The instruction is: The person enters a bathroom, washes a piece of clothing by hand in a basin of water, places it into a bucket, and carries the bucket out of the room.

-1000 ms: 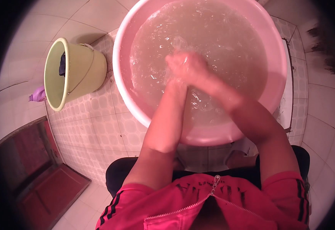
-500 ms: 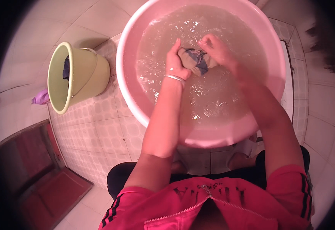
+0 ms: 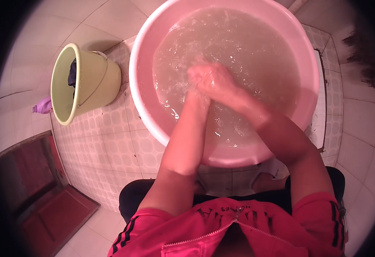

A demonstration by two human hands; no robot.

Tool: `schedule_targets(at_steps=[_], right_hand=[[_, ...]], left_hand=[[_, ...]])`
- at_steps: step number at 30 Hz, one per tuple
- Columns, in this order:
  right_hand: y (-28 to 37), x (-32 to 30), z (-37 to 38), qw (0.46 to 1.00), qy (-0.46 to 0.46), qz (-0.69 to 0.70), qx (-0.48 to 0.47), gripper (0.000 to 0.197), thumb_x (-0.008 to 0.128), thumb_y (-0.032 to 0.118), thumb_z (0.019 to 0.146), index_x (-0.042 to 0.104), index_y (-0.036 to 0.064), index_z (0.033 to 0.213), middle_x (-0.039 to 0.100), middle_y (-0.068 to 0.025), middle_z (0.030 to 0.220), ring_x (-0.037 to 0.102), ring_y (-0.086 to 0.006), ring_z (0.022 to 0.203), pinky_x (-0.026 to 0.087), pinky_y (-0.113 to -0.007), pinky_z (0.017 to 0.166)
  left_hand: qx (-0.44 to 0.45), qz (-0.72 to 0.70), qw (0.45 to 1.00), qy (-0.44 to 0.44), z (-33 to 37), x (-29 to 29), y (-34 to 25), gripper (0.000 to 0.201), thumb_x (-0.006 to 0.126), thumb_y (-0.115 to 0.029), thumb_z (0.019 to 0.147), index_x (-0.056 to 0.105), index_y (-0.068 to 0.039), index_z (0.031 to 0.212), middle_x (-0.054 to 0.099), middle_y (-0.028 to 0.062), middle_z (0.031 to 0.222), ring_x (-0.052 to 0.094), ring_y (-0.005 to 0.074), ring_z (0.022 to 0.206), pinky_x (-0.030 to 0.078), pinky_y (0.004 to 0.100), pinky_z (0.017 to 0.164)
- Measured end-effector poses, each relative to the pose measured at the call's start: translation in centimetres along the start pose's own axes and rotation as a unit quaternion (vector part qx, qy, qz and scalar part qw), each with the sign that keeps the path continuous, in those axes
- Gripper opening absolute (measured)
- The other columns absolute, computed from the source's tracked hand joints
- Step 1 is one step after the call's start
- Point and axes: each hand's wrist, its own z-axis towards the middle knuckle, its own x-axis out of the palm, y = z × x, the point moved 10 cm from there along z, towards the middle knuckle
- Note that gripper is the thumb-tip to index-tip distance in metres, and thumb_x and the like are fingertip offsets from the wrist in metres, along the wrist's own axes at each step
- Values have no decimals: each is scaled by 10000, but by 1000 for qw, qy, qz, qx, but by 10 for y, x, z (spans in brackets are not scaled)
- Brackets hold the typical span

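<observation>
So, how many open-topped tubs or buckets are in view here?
2: the large pink basin holding cloudy water, and the yellow-green bucket on the floor to its left. Others could be hidden behind these or outside the round view.

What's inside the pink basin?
Cloudy water and both hands, together near its surface. Covered: whatever they may be gripping, anything beneath the murky water, and the bottom of the pink basin.

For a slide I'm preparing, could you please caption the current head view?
Hands together in cloudy water inside a pink basin, with a yellow-green bucket to its left.
</observation>
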Motion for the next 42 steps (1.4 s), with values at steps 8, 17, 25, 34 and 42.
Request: schedule_targets(at_steps=[8, 17, 25, 34, 42], right_hand=[[-16, -2, 12, 985, 33, -151, 77, 196, 481, 250, 855, 595, 94, 823, 596, -151, 786, 577, -371, 754, 481, -449, 674], [-177, -82, -25, 948, -93, 21, 303, 273, 485, 276, 928, 583, 40, 1024, 594, -95, 882, 575, -231, 782, 459, -351, 728], [63, 6, 9, 998, 17, -1, 62, 166, 605, 213, 801, 607, 53, 846, 601, -114, 901, 587, -308, 850, 470, -390, 730], [-28, -30, 5, 981, -143, 19, 129, 243, 555, 268, 793, 619, 34, 782, 602, -201, 712, 584, -413, 678, 479, -431, 619], [-170, -96, -30, 942, -106, -95, 303, 191, 576, 220, 820, 641, 59, 897, 618, -204, 883, 601, -338, 879, 466, -409, 757]], left_hand=[[35, 113, 993, 8, 3, -10, -11, 228, 472, -224, 892, 585, -30, 934, 640, 107, 882, 628, 254, 750, 513, 444, 618], [-7, 17, 994, 108, -7, 13, -42, 354, 478, -324, 911, 550, 7, 1016, 627, 165, 1004, 610, 286, 913, 489, 447, 855], [48, -128, 903, 408, 22, -40, -23, 327, 450, -347, 934, 581, -58, 1015, 619, 81, 984, 571, 217, 974, 469, 325, 805], [-27, -25, 981, 192, 10, 4, 12, 198, 477, -240, 881, 587, -90, 949, 627, 90, 856, 620, 227, 787, 503, 391, 691], [-120, -117, 984, 65, -11, 7, -5, 353, 559, -219, 879, 495, 32, 1119, 540, 211, 1131, 558, 340, 1032, 477, 455, 884]])
